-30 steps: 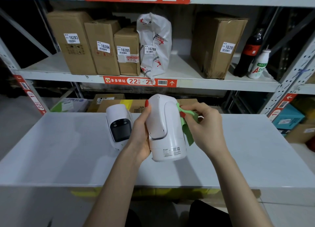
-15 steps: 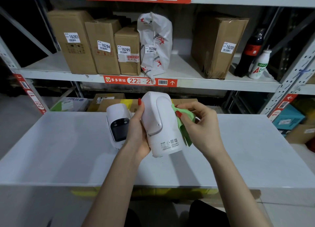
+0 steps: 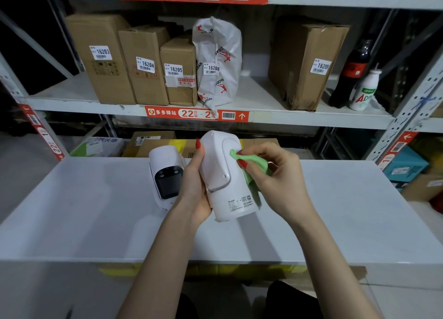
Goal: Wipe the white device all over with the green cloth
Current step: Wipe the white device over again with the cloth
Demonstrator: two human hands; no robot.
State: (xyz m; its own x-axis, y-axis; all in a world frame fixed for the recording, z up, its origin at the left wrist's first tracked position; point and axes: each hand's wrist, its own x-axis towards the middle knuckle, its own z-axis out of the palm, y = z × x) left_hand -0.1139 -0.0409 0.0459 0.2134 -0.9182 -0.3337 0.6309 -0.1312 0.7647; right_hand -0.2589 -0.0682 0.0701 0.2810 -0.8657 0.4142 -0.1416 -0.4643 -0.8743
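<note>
A white device (image 3: pixel 224 182) with a rounded top and a small printed label near its base is held tilted above the white table (image 3: pixel 335 222). My left hand (image 3: pixel 195 187) grips it from the left side, thumb up along its edge. My right hand (image 3: pixel 275 179) pinches a green cloth (image 3: pixel 254 166) and presses a corner of it against the device's upper right side. Part of the cloth hangs down behind the device.
A second white device (image 3: pixel 165 175) with a dark screen stands on the table just left of my left hand. Behind the table a metal shelf (image 3: pixel 263 117) carries labelled cardboard boxes, a white parcel bag and two bottles (image 3: pixel 357 83) at the right.
The device has tilted with its top leaning left. My right hand moved the cloth from the device's right edge up onto its upper side panel.
</note>
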